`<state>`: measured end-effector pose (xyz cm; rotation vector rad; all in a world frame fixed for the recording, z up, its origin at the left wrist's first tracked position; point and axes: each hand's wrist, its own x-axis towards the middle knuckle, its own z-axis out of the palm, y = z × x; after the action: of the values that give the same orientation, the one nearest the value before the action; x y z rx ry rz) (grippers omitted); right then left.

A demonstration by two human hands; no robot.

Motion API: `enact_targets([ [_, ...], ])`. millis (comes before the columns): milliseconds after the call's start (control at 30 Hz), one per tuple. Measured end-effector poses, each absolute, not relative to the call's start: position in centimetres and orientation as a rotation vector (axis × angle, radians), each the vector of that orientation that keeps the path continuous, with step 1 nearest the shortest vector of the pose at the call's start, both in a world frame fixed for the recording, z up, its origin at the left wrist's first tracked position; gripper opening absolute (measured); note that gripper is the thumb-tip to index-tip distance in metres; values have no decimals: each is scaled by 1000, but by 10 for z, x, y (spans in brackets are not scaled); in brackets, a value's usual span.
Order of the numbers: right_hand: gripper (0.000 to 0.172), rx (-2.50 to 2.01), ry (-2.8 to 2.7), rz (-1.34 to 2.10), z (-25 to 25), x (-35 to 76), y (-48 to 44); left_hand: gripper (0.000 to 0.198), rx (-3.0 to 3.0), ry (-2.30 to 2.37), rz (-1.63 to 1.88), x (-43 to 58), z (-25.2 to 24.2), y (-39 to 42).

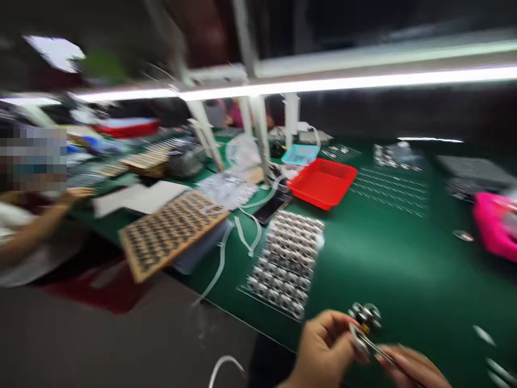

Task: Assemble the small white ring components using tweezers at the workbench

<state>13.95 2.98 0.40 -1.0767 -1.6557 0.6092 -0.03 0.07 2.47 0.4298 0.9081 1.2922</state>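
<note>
At the near edge of the green table (383, 258), our left hand (323, 350) pinches a small metal part (365, 315) between thumb and fingers and holds it up just above the table's edge. Our right hand (412, 369) meets it from the right, fingers closed on thin tweezers (374, 349) whose tips reach the underside of the part. Motion blur keeps us from telling whether those tips actually grip it.

Just up and left of our hands lies a clear tray (286, 264) packed with rows of shiny parts. Left of it a wooden board (169, 231), also filled with rows of small pieces, hangs partly over the table's edge. White strips (246, 231) trail between the two. A dark phone (271, 209) lies just beyond the tray, and past it stands a red bin (323, 183) with a teal basket (299, 154) behind it. Something bright pink (495, 223) sits at the right edge, too blurred to name. At far left a co-worker's arm (36, 226) reaches over the table, well apart from our hands. A light bar (323, 83) glows across the bench overhead.
</note>
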Motion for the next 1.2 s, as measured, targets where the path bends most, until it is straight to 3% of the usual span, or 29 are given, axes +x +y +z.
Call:
enact_targets([
  [67, 15, -1073, -1655, 613, 10, 162, -1, 41, 467, 991, 1248, 2, 28, 2],
  [200, 32, -920, -1641, 723, 19, 169, -10, 28, 511, 988, 1164, -2, 34, 4],
  [467, 44, -783, -1750, 733, 22, 184, -7, 26, 562, 1019, 1145, 6, 31, 1],
  [867, 35, -863, -1515, 852, 15, 185, -10, 26, 779, 1174, 1122, 12, 34, -2],
  [1200, 45, -767, -1772, 767, 13, 197, -5, 31, 696, 1183, 1053, 10, 41, 3],
])
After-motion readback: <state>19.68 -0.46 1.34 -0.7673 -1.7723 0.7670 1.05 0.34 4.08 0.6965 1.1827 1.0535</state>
